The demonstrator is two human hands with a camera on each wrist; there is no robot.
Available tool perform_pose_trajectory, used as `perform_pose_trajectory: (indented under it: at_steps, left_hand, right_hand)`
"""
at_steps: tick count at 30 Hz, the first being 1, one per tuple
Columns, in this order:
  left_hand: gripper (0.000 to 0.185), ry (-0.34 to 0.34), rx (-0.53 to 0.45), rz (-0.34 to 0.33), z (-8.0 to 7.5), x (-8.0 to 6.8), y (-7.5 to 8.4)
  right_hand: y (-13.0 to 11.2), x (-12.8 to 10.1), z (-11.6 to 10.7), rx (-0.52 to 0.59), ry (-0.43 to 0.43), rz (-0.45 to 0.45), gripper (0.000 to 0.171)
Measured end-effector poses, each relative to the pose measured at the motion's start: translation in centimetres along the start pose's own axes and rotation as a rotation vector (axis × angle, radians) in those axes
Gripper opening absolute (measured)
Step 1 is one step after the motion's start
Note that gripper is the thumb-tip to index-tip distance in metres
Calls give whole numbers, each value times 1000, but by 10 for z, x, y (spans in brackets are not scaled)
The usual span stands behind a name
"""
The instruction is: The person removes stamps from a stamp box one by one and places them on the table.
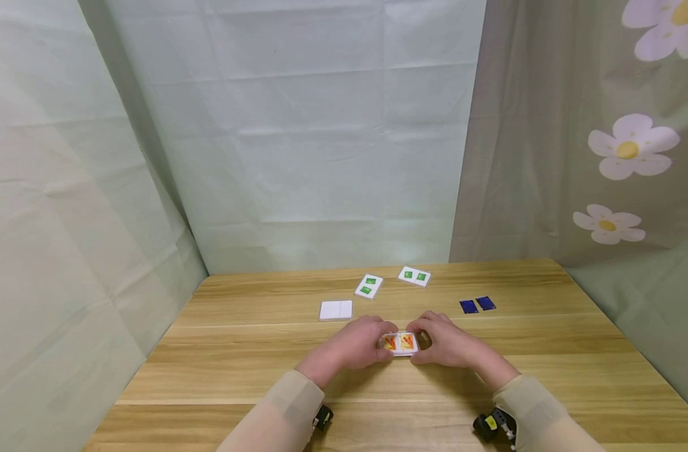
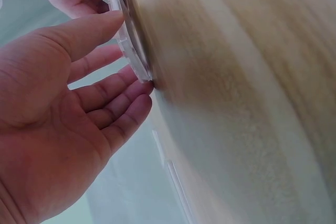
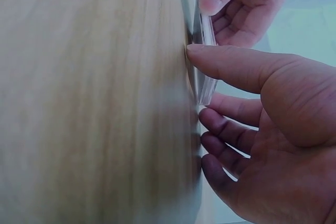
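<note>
Gripping a clear-edged white rectangular case with orange pictures point(image 1: 407, 341) amid a wood-grained desk point(image 1: 248, 358), with left hand point(image 1: 361, 343) at nine and right hand point(image 1: 448, 343) at three o'clock. Apparently done with green-pictured white cases point(image 1: 369, 286) at eleven and twelve; perhaps left with dark-blue square cards point(image 1: 469, 306) at two. Backed by pale cloth point(image 1: 321, 157).

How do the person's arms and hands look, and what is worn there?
The left sleeve and right sleeve are plain light beige, reaching the wrists. At them, the left device looks black; the right device, mostly black, shows a yellow patch. The left hand and right hand wear no gloves, and no rings show.
</note>
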State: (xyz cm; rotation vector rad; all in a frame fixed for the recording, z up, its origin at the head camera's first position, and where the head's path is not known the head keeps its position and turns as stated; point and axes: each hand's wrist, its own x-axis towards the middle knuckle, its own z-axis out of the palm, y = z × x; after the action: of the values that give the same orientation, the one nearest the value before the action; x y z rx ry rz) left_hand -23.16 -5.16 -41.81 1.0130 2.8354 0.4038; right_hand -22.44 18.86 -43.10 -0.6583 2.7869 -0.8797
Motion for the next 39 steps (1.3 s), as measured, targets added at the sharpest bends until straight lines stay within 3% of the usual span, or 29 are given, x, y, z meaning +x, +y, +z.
perform_pose_trajectory:
  at_steps: [7, 22, 39]
  left_hand:
    - [45, 0, -23, 35, 1, 2, 0]
    - [47, -21, -10, 23, -1, 4, 2]
    - [45, -8, -11, 62, -3, 7, -2]
  right_hand:
    - [0, 0, 0, 12, 9, -20, 46]
    - [1, -1, -2, 34, -7, -9, 49]
    - [0, 1, 1, 25, 17, 0, 55]
